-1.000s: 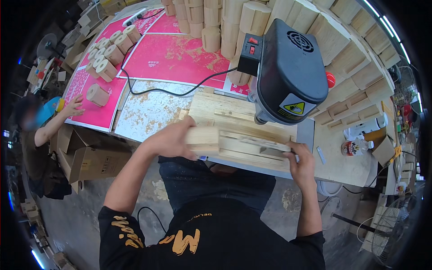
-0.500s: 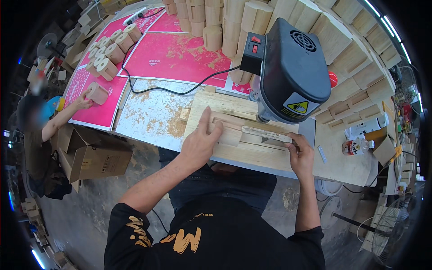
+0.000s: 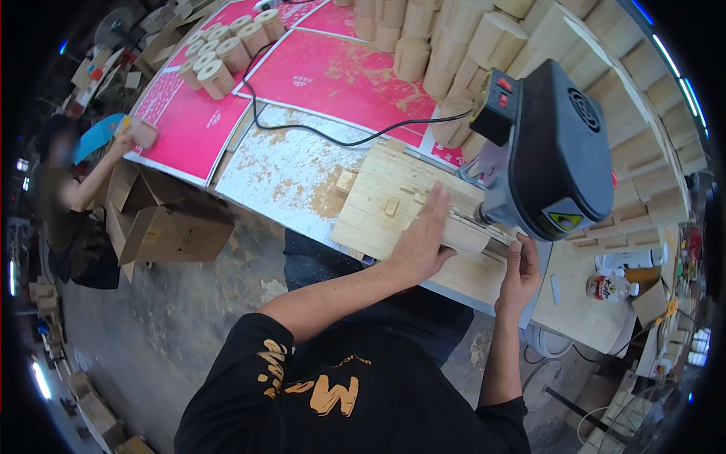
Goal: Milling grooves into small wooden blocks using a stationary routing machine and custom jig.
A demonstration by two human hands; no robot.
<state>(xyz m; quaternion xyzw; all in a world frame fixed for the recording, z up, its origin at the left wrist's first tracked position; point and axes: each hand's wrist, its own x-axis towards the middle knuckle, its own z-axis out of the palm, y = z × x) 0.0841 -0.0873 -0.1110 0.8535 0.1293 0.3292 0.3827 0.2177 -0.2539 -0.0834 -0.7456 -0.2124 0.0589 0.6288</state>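
Observation:
My left hand [image 3: 423, 238] is closed around the left end of a pale rounded wooden block [image 3: 463, 236], fingers along its far side and thumb at the near side. The block lies on a flat wooden board [image 3: 367, 208], beneath the chuck [image 3: 482, 215] of a black drill press [image 3: 563, 151]. My right hand [image 3: 520, 276] pinches, with thumb and forefinger, the right end of a narrow wooden strip [image 3: 499, 244] beside the block. The chuck and my fingers hide part of the strip. A small wood chip [image 3: 391, 206] sits on the board left of my left hand.
Stacked wooden pieces [image 3: 491, 38] rise behind the press. A black cable [image 3: 340, 142] crosses the dusty bench [image 3: 265, 163]. Several wooden cylinders [image 3: 215, 78] stand on pink sheets [image 3: 333, 68]. At left, a co-worker's hand [image 3: 123, 140] holds another cylinder above a cardboard box [image 3: 178, 227]. A bottle [image 3: 611, 287] lies at right.
My left hand has slid the wooden block right, to beneath the drill chuck. The co-worker has lifted a cylinder from the pink sheet toward themselves. The whole view has shifted.

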